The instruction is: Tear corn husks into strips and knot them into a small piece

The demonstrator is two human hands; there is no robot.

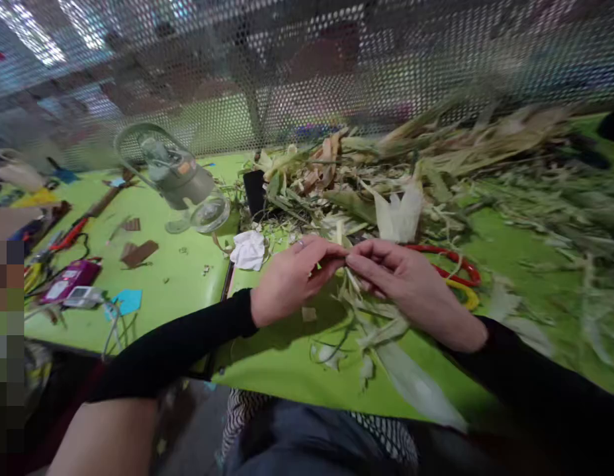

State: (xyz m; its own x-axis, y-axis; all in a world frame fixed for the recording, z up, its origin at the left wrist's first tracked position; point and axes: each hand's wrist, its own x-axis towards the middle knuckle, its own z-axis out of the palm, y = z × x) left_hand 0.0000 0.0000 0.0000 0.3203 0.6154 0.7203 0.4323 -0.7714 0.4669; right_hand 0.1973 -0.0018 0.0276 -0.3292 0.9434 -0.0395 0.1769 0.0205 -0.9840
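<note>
My left hand [298, 274] and my right hand [411, 287] meet above the green table, thumbs and fingers pinched together. Between them is a bundle of pale corn husk strips [354, 281], which both hands grip; the exact pinch point is partly covered by the fingers. Loose husk ends hang below the right hand, and one broad pale husk [419, 383] trails toward the table's front edge. Just beyond the right hand stands an upright piece of husk [400, 211]. A crumpled white tissue [248, 250] lies near the left hand.
A large heap of dry husks [436, 155] covers the back and right of the table [282, 360]. Red tubing [468, 268] lies by my right wrist. At left are a greenish lidded container [182, 178], a dark phone-like slab [254, 192] and a purple box [71, 281]. Behind rises a perforated metal screen [307, 73].
</note>
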